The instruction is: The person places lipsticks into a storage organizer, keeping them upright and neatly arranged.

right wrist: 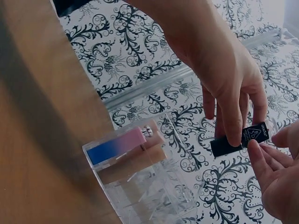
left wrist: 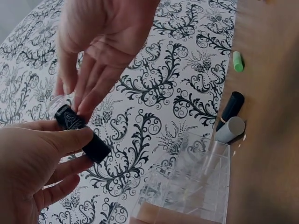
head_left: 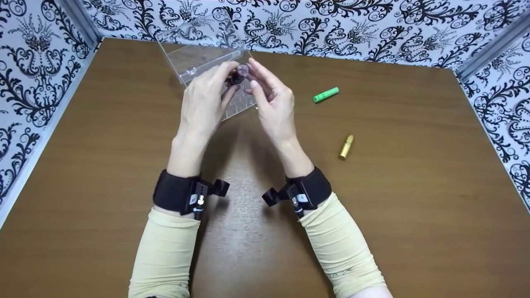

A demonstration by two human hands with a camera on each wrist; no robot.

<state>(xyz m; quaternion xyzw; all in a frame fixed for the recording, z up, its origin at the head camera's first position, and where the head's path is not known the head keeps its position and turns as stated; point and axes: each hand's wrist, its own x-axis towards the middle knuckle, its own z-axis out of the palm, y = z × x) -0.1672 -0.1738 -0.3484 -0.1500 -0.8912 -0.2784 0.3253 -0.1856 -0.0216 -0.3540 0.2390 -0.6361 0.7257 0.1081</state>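
Note:
A black lipstick tube (right wrist: 240, 141) with white print on its side and a clear end is held up over the clear organizer (head_left: 238, 105). My left hand (head_left: 203, 97) pinches its dark body between thumb and fingers. At the clear end (left wrist: 56, 103), my right hand (head_left: 277, 101) holds the tube with thumb and fingertips, close beside the left fingers. In the head view both hands cover most of the tube. The right wrist view shows the printed label between the two hands.
Right of the hands lie a green tube (head_left: 326, 94) and a gold bullet-shaped lipstick (head_left: 346, 147). A black tube (left wrist: 232, 105) and a pale cylinder (left wrist: 230, 130) sit beside the organizer. A blue-and-pink tube (right wrist: 117, 145) lies in the organizer. Patterned walls (head_left: 356, 31) enclose the table.

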